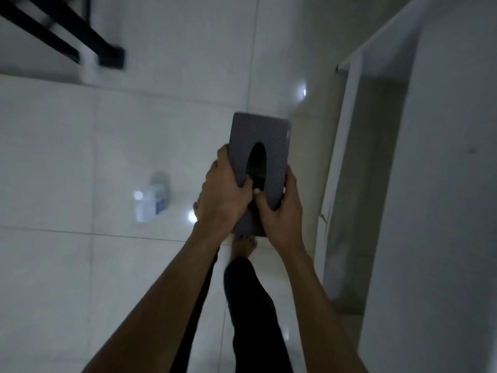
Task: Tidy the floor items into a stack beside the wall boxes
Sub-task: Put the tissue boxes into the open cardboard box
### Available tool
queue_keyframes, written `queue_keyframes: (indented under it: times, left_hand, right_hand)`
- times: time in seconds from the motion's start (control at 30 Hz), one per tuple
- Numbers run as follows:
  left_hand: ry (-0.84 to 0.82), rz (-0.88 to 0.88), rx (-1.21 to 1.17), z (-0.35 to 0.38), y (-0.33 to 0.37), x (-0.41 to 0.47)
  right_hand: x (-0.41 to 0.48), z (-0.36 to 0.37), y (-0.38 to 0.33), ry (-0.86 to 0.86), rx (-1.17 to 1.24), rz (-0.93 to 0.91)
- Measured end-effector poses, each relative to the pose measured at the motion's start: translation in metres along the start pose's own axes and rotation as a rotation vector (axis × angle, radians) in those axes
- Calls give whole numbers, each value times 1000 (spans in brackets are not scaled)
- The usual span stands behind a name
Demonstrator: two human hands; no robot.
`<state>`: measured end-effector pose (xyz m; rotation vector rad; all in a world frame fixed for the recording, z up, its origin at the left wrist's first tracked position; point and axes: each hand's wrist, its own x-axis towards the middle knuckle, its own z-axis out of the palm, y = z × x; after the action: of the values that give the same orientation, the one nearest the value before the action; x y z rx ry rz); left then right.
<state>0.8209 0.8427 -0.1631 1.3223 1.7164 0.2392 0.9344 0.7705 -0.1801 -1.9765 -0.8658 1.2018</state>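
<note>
You had the grey tissue box point(261, 133) up in the air over the floor point(80, 162), held out in front of you with both grips clamped on its near end. Your left grip point(223, 189) was wrapped round the left edge and your right grip point(279, 211) round the right edge, with both thumbs pressed on the top face near the slot. Two-handed makes sense to me. It's a long, light carton, and squeezing both sides keeps it level while you carry it.

The box looked like matte card with a fine dotted pattern, rounded corners and a dark oval opening down the middle. I couldn't tell if any tissues were inside.

A clear plastic bottle point(152, 197) with a pale label sat on the tiles off to your left, well apart from the box. It was too blurry to say if it was upright. The tiles were white and glossy, with glare spots on them. The black furniture legs point(102, 49) were at the far left.

The wall boxes weren't in shot, so my guess is mid-carry, with nothing stacked yet.
</note>
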Motion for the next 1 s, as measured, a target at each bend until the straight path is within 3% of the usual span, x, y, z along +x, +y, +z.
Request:
queue_keyframes:
  times: [0.2,0.43,0.67,0.8,1.0]
  left_hand:
    - [231,61,-39,-212,106,-191]
    - [437,129,-381,-356,82,-362]
    - [729,34,-716,-417,-20,-505]
    - [884,-64,-732,-452,-118,-586]
    - [1022,-155,-723,-499,-242,-694]
  right_hand:
    - [-167,-50,-232,-214,32,-145]
    - [-303,-36,-366,-531,-70,-400]
    - [-442,60,-398,-882,-213,-565]
    - [-544,142,-383,-1041,-303,-652]
    - [-689,246,-343,-1122,-350,-711]
